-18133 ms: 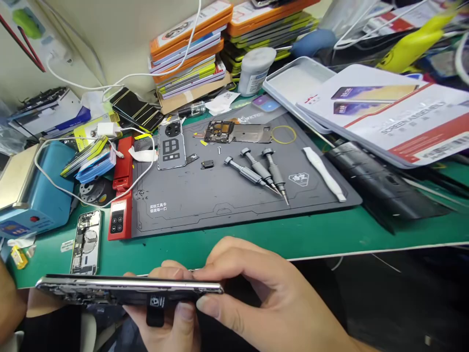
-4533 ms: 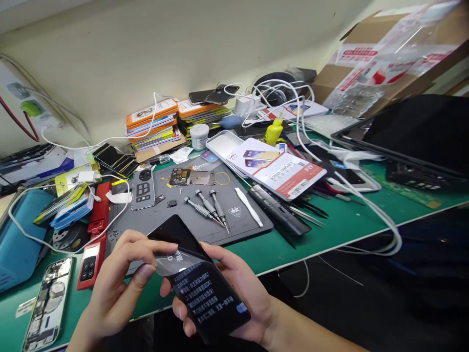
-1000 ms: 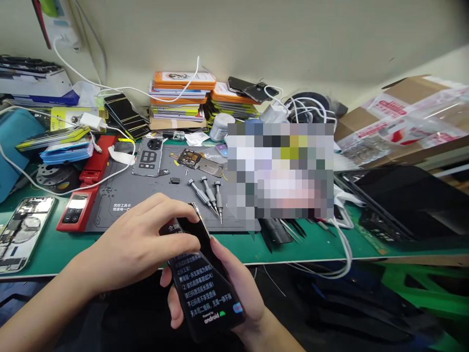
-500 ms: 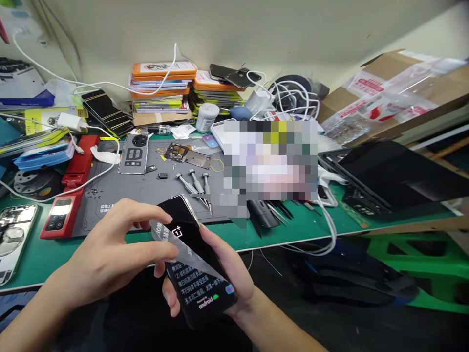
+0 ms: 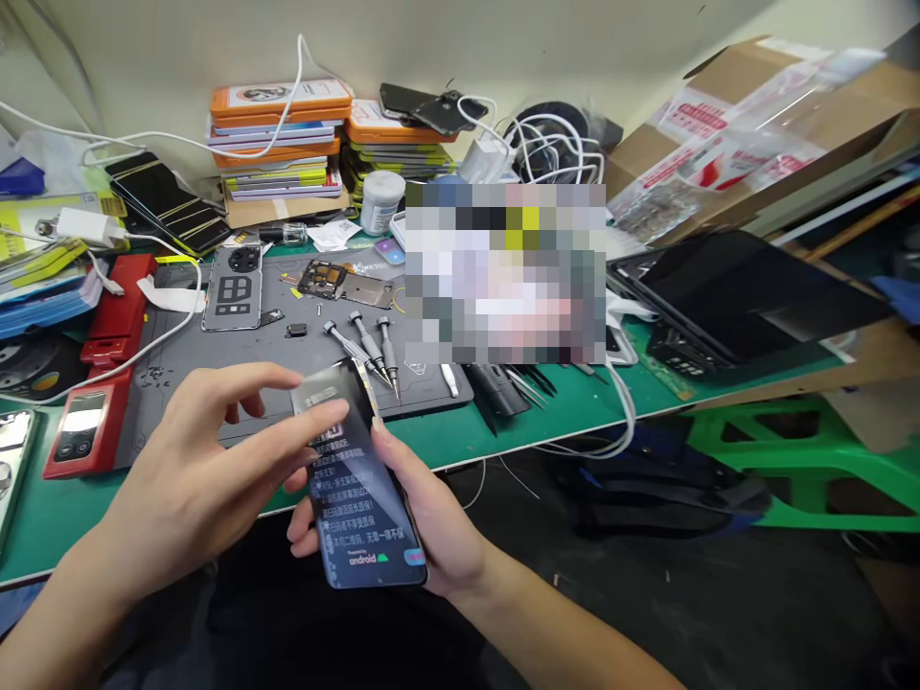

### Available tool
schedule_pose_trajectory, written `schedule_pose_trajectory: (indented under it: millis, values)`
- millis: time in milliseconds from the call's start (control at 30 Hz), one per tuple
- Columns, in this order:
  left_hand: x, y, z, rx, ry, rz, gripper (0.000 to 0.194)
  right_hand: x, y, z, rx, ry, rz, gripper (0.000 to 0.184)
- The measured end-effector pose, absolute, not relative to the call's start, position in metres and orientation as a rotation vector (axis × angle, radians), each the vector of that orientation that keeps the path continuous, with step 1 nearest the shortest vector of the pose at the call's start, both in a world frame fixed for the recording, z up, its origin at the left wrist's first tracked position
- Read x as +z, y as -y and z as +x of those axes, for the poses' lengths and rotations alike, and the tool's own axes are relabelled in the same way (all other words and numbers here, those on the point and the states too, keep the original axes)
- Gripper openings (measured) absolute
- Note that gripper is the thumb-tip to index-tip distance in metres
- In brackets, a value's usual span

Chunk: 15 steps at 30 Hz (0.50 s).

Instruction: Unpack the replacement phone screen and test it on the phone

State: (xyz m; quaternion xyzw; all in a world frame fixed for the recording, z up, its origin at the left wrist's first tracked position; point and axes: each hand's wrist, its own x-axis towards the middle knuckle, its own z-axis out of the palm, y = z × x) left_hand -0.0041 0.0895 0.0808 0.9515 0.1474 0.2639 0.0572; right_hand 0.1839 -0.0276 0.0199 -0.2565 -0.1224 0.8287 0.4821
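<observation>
My right hand [image 5: 438,517] is wrapped round a black smartphone [image 5: 374,565], held tilted above the near edge of the bench. Its lit screen shows a pale logo and the word android near the bottom. A clear protective film [image 5: 352,479] printed with white Chinese characters lies over most of the screen. Above the phone's upper end is my left hand [image 5: 194,470], thumb and forefinger spread apart. The thumb rests on the film, and the forefinger reaches the top left corner. My other left fingers are partly hidden behind.
Several screwdrivers [image 5: 370,350] lie on the grey work mat [image 5: 287,359], with a phone back cover [image 5: 234,287] and a disassembled phone frame [image 5: 345,287] behind. A red clamp [image 5: 107,374] stands left. Tweezers [image 5: 528,383] lie right, beside a pixelated patch. Stacked orange boxes [image 5: 280,101] line the wall.
The film, folded back diagonally with its corner at my left fingers, now lies over most of the screen. My left thumb and forefinger have moved up the phone. The view has shifted right and down.
</observation>
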Motion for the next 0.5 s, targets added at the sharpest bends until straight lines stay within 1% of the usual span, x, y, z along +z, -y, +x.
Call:
schedule_pose_trajectory:
  millis: [100,200,233,300,400,500]
  values:
    - [0.078,-0.072,0.000,0.886,-0.665,2.761,0.057,0.023,0.028,0.183,1.955,0.332,-0.662,0.075]
    - [0.067,-0.044,0.003,1.032,-0.919,2.375,0.046,0.026,0.030,0.181,1.815,0.374,-0.736,0.072]
    - [0.063,-0.033,0.003,1.030,-0.982,2.234,0.041,0.027,0.031,0.180,1.758,0.385,-0.768,0.071]
    - [0.054,-0.014,0.004,0.959,-1.036,2.157,0.031,0.029,0.034,0.179,1.657,0.400,-0.823,0.068]
    - [0.042,0.007,0.005,0.890,-1.035,2.116,0.029,0.030,0.035,0.178,1.582,0.405,-0.853,0.069]
    - [0.034,0.017,0.003,0.875,-1.083,1.919,0.028,0.031,0.034,0.177,1.559,0.391,-0.830,0.068]
